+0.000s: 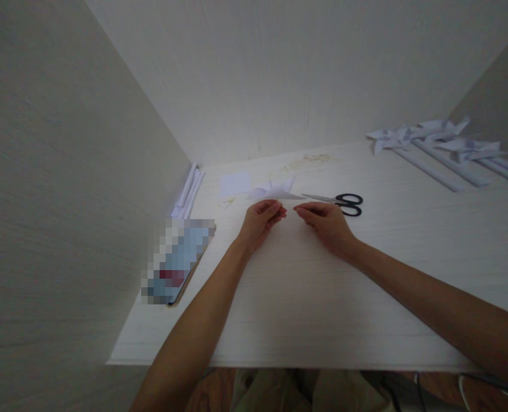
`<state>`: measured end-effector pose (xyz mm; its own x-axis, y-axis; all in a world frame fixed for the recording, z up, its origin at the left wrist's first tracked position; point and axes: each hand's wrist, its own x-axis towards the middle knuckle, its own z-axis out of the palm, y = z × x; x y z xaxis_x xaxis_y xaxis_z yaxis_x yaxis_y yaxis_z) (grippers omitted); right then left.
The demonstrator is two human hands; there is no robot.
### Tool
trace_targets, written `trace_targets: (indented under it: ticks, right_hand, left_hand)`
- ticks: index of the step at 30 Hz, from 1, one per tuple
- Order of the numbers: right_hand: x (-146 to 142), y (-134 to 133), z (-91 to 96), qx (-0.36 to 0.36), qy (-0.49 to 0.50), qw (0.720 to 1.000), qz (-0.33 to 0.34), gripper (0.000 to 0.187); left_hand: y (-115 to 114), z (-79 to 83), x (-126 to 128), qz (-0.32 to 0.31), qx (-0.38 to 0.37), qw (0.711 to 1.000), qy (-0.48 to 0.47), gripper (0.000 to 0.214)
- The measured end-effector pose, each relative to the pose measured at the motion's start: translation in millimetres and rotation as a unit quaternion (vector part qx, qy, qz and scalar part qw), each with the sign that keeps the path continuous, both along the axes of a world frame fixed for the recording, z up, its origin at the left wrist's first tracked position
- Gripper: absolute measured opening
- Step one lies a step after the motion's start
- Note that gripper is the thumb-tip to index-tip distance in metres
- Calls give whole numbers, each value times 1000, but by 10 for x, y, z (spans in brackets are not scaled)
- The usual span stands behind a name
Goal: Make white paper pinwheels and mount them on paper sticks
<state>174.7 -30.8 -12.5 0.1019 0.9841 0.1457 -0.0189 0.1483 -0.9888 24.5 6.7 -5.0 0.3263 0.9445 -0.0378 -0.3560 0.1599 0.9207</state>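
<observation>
Both hands are over the middle of the table, a short gap apart. My left hand (264,220) is closed, thumb against fingers; whatever it pinches is too small to make out. Its neighbour, my right hand (324,222), is also pinched, and anything between the fingertips cannot be made out. Just beyond them lies a folded white paper pinwheel head (274,187) with raised blades. Scissors (348,200) with black handles rest behind my right hand, blades pointing left.
A square of white paper (235,183) lies at the back left. Rolled paper sticks (189,191) lean by the left wall, near a pixelated flat object (181,263). Several paper pinwheels on sticks (434,160) lie at the back right. Walls enclose the table (305,309).
</observation>
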Motion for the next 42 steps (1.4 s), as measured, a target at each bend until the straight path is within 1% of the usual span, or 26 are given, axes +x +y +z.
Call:
trace_targets:
  ticks: [2,5,9,12,14,15,17,19,22,25,31,37,42]
  right_hand:
    - [-56,-22,-13,-17,43,999,21,16]
    - [-80,-4,-45,-24,119,992,14,10]
    - [-38,45,-24,-40,259,965,-36,9]
    - [11,65,7,-34,284,955,-79,5]
    - [38,71,9,-8,255,960,-116,4]
    - [47,71,4,12,224,965,-135,4]
    - [54,60,-10,57,133,977,-157,4]
    - [48,31,-14,105,24,983,-151,5]
    - [29,-35,14,167,-116,972,-118,5]
    - [16,-86,62,208,-196,952,-110,4]
    - [24,-75,78,247,-244,931,-107,3]
    - [34,-44,36,247,-283,923,-88,2]
    - [37,-33,23,236,-300,921,-81,5]
  left_hand:
    - [-37,10,55,-22,10,1000,2,15]
    - [-80,20,106,-37,11,999,8,16]
    - [-52,-6,63,0,6,1000,11,15]
    - [9,-41,-3,24,5,1000,-3,12]
    - [38,-56,-31,32,2,999,-15,11]
    - [46,-61,-37,31,1,999,-17,11]
    - [46,-64,-35,17,3,1000,-7,12]
    - [33,-63,-23,-3,5,1000,7,13]
    - [12,-59,-3,-27,-3,1000,14,14]
    - [-3,-50,8,-23,-7,1000,15,15]
    - [-23,-10,11,-3,8,999,36,13]
    - [-12,6,6,45,28,998,24,11]
    - [-17,12,14,46,26,998,28,10]
